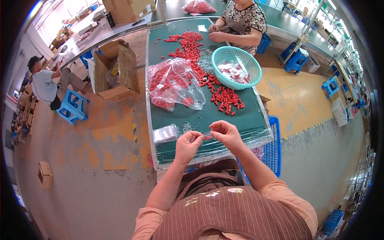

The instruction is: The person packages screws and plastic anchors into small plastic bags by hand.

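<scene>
At the near edge of the table, my left hand (187,147) and my right hand (226,137) pinch a small clear plastic bag (207,136) between them. Something red shows at the bag, too small to make out. Close to my left hand lie a stack of flat clear bags (165,134) and a little heap of grey screws (186,127). Beyond my right hand, short red plastic pieces (227,100) are scattered. A large clear bag (172,84) full of the same red pieces rests on the table's left side. Filled small bags sit in a turquoise basket (223,77).
The green-topped table (172,116) has a metal rim. Across it a co-worker (244,24) handles something small. A blue crate (273,148) stands by the table's right side, an open cardboard box (116,70) to its left. Another person (46,84) sits far left near a blue stool (73,106).
</scene>
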`<action>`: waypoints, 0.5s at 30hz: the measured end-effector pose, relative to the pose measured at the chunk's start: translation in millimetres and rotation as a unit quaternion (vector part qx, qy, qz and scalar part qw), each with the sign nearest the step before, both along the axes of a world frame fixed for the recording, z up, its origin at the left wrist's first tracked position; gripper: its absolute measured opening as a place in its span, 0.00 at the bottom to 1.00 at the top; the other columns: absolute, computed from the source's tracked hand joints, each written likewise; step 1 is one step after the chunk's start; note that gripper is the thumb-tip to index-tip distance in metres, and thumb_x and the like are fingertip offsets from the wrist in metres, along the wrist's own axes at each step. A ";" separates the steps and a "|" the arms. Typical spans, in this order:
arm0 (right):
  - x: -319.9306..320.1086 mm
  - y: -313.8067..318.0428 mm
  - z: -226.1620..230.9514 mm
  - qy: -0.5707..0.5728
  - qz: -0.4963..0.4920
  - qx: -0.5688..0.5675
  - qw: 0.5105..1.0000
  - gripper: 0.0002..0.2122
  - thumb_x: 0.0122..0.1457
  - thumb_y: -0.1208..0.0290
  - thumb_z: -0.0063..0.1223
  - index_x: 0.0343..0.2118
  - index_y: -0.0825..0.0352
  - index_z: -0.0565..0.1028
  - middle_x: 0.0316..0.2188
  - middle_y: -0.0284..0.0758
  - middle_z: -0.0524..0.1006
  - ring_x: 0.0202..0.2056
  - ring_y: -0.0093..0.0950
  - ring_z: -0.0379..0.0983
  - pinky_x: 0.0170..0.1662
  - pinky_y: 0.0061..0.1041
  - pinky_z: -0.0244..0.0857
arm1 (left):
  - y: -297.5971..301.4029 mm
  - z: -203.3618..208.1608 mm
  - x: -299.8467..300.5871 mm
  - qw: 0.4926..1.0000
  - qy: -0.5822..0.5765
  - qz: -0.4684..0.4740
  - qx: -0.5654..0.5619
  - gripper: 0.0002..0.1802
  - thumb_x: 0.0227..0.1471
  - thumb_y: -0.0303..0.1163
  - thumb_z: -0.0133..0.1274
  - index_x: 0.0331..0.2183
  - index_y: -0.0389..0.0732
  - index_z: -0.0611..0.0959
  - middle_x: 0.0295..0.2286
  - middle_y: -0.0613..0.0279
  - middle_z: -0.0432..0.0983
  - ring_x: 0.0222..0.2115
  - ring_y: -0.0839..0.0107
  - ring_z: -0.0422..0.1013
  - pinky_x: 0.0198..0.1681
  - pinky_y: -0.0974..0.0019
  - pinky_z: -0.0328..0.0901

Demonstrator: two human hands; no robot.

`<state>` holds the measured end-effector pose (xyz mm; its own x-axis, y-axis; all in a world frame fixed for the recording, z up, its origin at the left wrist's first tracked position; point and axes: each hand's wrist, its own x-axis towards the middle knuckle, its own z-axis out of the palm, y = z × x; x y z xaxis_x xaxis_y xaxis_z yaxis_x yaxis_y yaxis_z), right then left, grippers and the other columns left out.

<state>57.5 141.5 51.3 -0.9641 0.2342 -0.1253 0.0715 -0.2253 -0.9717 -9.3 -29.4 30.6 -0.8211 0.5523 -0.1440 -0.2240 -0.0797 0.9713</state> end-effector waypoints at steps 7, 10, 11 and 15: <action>-1.0 -2.2 -16.2 0.039 -0.009 0.054 0.998 0.09 0.52 0.79 0.55 0.38 0.70 0.74 0.31 0.30 0.76 0.32 0.18 0.74 0.36 0.17 0.67 | 0.0 -3.2 -0.4 1.000 -0.022 0.001 -0.001 0.02 0.52 0.24 0.55 0.31 0.36 0.80 0.26 0.73 0.72 0.26 0.85 0.65 0.29 0.79 0.60; -1.1 -2.0 -9.3 0.035 0.003 0.121 0.992 0.10 0.52 0.81 0.55 0.38 0.70 0.74 0.30 0.29 0.75 0.32 0.17 0.72 0.37 0.17 0.67 | -0.4 -8.5 0.4 1.000 -0.015 0.008 0.010 0.02 0.52 0.23 0.55 0.31 0.35 0.80 0.26 0.73 0.72 0.26 0.85 0.65 0.29 0.79 0.60; -1.6 -3.8 -4.9 0.033 0.012 0.166 0.986 0.10 0.53 0.83 0.54 0.39 0.70 0.73 0.30 0.29 0.74 0.32 0.16 0.72 0.39 0.17 0.68 | -0.8 -13.0 0.6 0.999 0.046 0.011 -0.019 0.02 0.52 0.23 0.55 0.31 0.35 0.80 0.26 0.72 0.73 0.26 0.85 0.65 0.29 0.79 0.60; -4.5 -5.6 -13.3 0.056 0.013 0.157 0.986 0.11 0.51 0.78 0.57 0.39 0.69 0.75 0.31 0.30 0.76 0.31 0.17 0.71 0.37 0.18 0.65 | 1.2 -8.3 2.1 0.983 0.172 0.015 -0.068 0.02 0.52 0.22 0.55 0.31 0.34 0.80 0.26 0.71 0.73 0.27 0.85 0.66 0.29 0.79 0.61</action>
<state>53.1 135.8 38.0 -0.9738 0.2198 0.0576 -0.0391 0.0876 -0.9954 -7.2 -28.2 22.4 -0.8499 0.5215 0.0749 0.1204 0.0538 0.9913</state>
